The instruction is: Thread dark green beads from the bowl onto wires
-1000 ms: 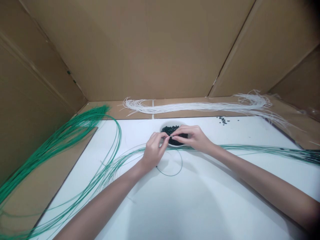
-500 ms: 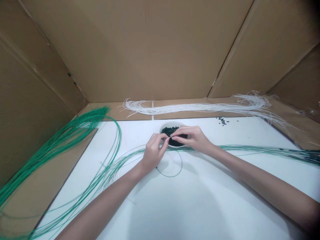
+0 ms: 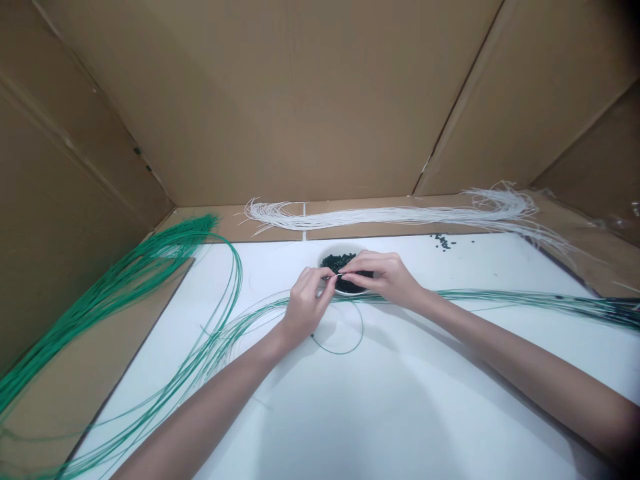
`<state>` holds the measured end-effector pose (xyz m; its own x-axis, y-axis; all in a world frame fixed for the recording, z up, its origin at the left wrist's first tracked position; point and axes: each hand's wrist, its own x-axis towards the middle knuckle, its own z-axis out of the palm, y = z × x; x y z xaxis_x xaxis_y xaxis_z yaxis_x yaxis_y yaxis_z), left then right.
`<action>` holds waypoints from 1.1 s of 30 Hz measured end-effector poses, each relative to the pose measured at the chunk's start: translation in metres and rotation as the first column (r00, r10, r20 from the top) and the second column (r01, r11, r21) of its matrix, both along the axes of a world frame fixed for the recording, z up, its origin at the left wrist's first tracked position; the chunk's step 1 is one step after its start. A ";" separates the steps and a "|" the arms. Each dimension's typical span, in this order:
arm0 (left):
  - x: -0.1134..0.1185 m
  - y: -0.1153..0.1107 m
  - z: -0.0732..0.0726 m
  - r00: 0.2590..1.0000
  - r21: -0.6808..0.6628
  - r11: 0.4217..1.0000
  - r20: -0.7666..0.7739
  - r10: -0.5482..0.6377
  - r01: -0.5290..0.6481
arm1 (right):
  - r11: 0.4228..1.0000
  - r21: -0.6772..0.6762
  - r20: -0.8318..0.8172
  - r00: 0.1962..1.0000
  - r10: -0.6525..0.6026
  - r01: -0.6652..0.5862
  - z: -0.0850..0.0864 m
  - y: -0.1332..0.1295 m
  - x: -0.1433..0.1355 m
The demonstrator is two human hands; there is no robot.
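Working remotely, I have left hand and right hand pinching something thin above the bowl. Its dark pieces are likely handy.

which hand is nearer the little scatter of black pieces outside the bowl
Right. The right hand is in front of the scattered black pieces and to their left; the left hand is farther left, by the bowl.
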<state>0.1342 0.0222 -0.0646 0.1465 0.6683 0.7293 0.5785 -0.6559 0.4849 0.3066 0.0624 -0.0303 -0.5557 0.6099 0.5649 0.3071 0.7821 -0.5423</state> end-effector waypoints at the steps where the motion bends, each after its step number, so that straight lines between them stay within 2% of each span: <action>1: 0.000 0.000 0.000 1.000 0.001 1.000 0.002 0.000 0.000 | 1.000 0.012 0.003 1.000 0.005 -0.005 0.000 0.000 0.000; 13: 0.000 0.000 0.000 1.000 0.005 1.000 0.007 -0.011 0.011 | 0.986 0.163 0.062 0.998 0.006 -0.016 0.000 0.000 0.000; 24: 0.000 0.000 -0.001 1.000 0.006 1.000 0.012 -0.003 0.003 | 0.993 0.116 0.004 1.000 0.018 -0.019 0.001 0.000 0.001; 33: 0.001 0.000 0.000 1.000 -0.002 1.000 0.024 0.002 -0.002 | 0.990 0.137 0.012 1.000 0.020 -0.022 0.001 0.000 0.001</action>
<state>0.1352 0.0222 -0.0648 0.1274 0.6699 0.7315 0.5684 -0.6537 0.4997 0.3076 0.0623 -0.0297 -0.5738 0.5154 0.6364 0.2946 0.8550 -0.4268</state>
